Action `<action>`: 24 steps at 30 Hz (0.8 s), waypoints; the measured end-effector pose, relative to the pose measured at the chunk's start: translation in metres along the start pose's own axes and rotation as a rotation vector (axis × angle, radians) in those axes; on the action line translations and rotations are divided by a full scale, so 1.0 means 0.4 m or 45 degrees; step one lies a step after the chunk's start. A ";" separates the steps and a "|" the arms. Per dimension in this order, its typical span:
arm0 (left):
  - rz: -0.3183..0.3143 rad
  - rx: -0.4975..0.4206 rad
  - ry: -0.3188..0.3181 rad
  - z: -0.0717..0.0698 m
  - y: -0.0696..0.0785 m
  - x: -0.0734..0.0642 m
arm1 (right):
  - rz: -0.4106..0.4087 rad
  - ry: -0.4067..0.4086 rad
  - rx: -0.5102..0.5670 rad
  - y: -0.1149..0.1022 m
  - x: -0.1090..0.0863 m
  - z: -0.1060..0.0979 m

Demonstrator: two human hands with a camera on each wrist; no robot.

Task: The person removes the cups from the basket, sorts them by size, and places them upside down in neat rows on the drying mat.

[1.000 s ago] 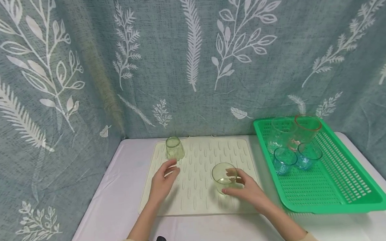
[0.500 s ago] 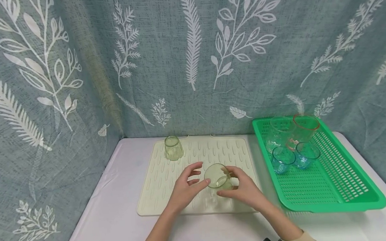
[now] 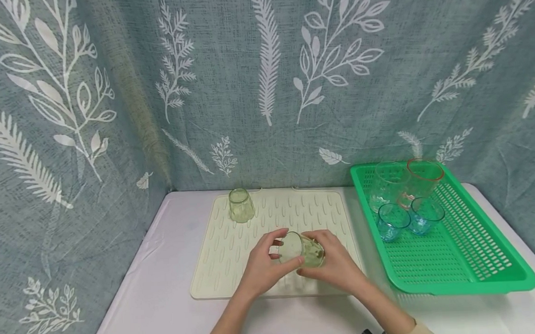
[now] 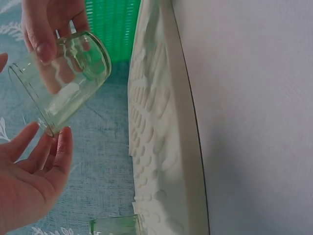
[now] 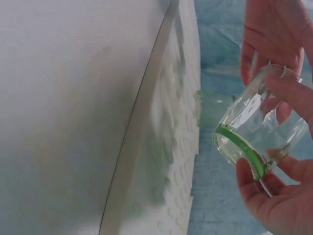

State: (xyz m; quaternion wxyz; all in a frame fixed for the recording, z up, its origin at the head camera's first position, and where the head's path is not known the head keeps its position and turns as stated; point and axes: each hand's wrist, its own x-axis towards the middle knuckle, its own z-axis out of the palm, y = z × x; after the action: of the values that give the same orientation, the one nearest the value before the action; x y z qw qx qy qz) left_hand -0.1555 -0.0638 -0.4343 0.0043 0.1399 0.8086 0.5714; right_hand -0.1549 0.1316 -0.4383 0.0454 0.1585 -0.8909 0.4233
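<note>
A pale green drinking glass (image 3: 314, 254) is held tilted above the cream ridged drying mat (image 3: 218, 275), mouth toward the left. My right hand (image 3: 338, 264) grips it around the base end, fingers behind and thumb in front. My left hand (image 3: 265, 269) holds the rim end, its thumb on the near side and its fingers at the far side; in the left wrist view its fingertips (image 4: 63, 134) meet the rim. A second green glass (image 3: 241, 206) stands upside down at the mat's back left corner.
To the right is a green plastic basket (image 3: 464, 287). In it stand two blue glasses (image 3: 393, 223), a tall clear glass (image 3: 384, 191) and a red-rimmed glass (image 3: 420, 184). A patterned blue-grey curtain (image 3: 227, 88) hangs behind the white-covered table (image 3: 156, 294).
My left hand has come right, away from near the upturned glass, to the held glass. My right hand has tipped that glass from near upright until its mouth points left.
</note>
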 end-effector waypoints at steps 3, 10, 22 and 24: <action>-0.001 -0.011 0.003 0.003 -0.003 -0.001 | -0.011 -0.002 -0.026 0.000 -0.003 0.002; 0.004 -0.027 0.019 0.005 -0.001 -0.004 | -0.021 0.001 -0.045 0.000 -0.009 0.003; -0.154 -0.268 0.029 -0.003 -0.007 -0.003 | 0.113 -0.007 0.386 0.018 -0.010 -0.007; -0.174 -0.317 0.037 -0.003 -0.009 -0.001 | 0.191 -0.013 0.505 0.022 -0.008 -0.008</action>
State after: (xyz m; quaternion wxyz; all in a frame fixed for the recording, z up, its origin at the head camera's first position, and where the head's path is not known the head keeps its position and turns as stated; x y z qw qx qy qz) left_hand -0.1562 -0.0660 -0.4375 0.0488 0.0748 0.7391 0.6677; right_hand -0.1551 0.1401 -0.4436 -0.0230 0.0998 -0.7997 0.5916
